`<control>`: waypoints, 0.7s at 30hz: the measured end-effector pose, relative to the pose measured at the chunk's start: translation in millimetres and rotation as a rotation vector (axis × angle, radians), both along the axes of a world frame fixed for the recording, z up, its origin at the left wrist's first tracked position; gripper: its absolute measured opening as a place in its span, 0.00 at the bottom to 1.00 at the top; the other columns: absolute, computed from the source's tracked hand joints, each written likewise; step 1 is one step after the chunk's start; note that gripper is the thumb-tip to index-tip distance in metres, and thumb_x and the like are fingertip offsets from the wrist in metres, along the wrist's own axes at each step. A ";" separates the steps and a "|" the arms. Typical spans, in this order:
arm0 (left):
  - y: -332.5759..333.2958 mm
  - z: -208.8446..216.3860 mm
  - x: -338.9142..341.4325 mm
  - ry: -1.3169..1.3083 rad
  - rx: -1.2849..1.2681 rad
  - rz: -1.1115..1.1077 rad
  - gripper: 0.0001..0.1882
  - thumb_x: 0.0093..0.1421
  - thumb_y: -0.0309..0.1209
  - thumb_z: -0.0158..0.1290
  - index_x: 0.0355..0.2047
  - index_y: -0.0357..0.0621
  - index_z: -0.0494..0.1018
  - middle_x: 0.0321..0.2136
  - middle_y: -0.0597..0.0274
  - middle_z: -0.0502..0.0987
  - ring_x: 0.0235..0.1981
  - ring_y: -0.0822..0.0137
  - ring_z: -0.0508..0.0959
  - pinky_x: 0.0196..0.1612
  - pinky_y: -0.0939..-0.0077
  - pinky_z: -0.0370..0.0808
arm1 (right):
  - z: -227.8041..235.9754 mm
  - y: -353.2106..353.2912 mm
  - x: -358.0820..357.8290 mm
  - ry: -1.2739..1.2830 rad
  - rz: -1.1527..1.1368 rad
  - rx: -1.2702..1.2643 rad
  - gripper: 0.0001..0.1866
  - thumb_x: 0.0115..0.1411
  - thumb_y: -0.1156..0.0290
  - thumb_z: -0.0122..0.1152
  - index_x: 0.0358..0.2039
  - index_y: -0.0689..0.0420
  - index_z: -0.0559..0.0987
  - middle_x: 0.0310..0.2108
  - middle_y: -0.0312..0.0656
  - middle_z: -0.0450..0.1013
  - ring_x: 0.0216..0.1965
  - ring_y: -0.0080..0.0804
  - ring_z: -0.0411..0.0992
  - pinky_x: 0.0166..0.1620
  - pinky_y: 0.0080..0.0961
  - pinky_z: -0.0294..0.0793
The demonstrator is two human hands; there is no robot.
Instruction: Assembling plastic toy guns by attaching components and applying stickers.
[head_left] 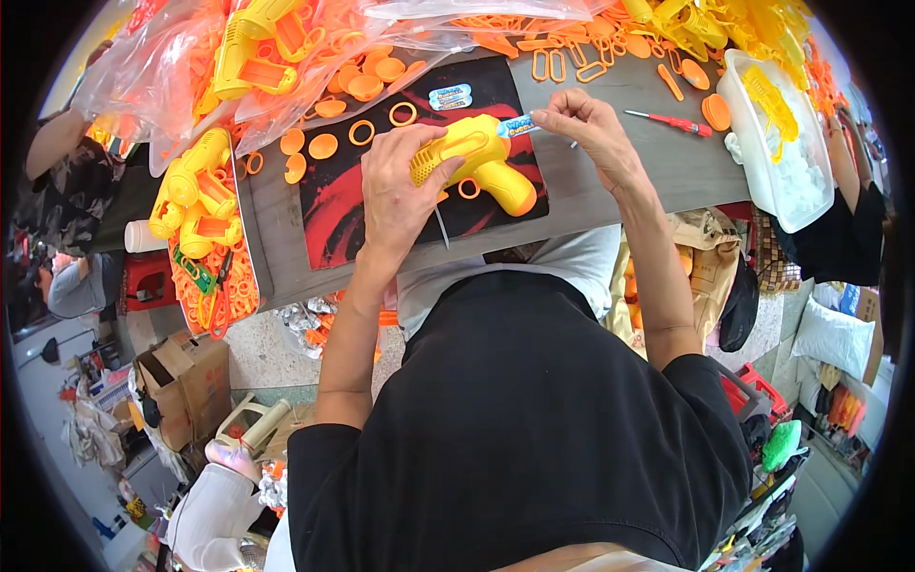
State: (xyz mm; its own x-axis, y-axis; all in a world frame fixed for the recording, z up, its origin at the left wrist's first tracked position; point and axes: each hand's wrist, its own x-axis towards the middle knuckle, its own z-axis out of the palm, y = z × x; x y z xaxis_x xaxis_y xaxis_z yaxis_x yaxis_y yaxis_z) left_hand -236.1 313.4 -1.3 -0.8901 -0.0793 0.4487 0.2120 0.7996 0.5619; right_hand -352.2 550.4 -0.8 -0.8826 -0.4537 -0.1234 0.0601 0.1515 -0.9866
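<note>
My left hand (393, 181) is wrapped around the body of a yellow toy gun (474, 145), holding it over a black and red mat (338, 214). The toy's rounded handle points down to the right. Between the fingertips of my right hand (596, 138) is a small blue and white sticker (516, 126), its left end touching the toy's side near the front. A second blue sticker (450, 97) lies at the mat's far edge. Orange rings (403, 114) and discs (322, 146) are scattered beside my left hand. A thin metal rod (442, 229) shows below the toy.
At the left stands a tray of yellow toy guns (202, 181) and orange parts, with red-handled scissors (220, 300). A red screwdriver (672, 124) lies right of my right hand, before a white basin (815, 200). Plastic bags (133, 95) of parts line the back. Other people sit at both sides.
</note>
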 end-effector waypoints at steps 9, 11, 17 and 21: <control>-0.5 -7.4 -1.8 0.010 0.088 -0.031 0.11 0.52 0.32 0.65 0.36 0.46 0.79 0.38 0.66 0.79 0.43 0.63 0.74 0.48 0.66 0.66 | -14.4 -23.4 -2.0 0.117 0.073 0.054 0.16 0.53 0.60 0.71 0.21 0.56 0.76 0.31 0.31 0.61 0.33 0.19 0.57 0.36 0.18 0.56; 0.0 -6.6 -1.7 0.017 0.080 -0.034 0.11 0.53 0.32 0.64 0.36 0.46 0.79 0.38 0.66 0.79 0.43 0.63 0.74 0.48 0.66 0.66 | -15.8 -32.2 -2.0 0.122 0.109 0.067 0.17 0.53 0.59 0.72 0.21 0.56 0.76 0.31 0.31 0.61 0.33 0.19 0.58 0.36 0.18 0.57; 0.3 -5.9 -1.0 0.034 0.047 -0.040 0.11 0.53 0.31 0.64 0.37 0.46 0.79 0.38 0.66 0.78 0.43 0.63 0.74 0.47 0.66 0.67 | -8.0 -41.4 -5.4 0.151 0.211 0.156 0.19 0.50 0.55 0.74 0.24 0.59 0.79 0.35 0.37 0.64 0.34 0.23 0.61 0.37 0.21 0.65; 0.7 -5.7 2.3 0.030 -0.029 -0.037 0.11 0.53 0.31 0.64 0.37 0.46 0.79 0.40 0.65 0.77 0.44 0.61 0.74 0.47 0.65 0.69 | -7.2 -42.3 2.1 0.633 0.173 0.155 0.14 0.51 0.65 0.73 0.33 0.57 0.79 0.40 0.38 0.66 0.38 0.28 0.63 0.44 0.26 0.67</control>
State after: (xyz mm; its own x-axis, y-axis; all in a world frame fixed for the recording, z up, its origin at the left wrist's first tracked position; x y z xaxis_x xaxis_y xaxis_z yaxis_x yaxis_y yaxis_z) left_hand -233.8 314.1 -7.0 -0.8784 -0.0331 0.4767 0.2583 0.8064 0.5320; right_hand -350.1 508.1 -8.1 -0.7223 -0.6138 0.3187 -0.5604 0.2494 -0.7898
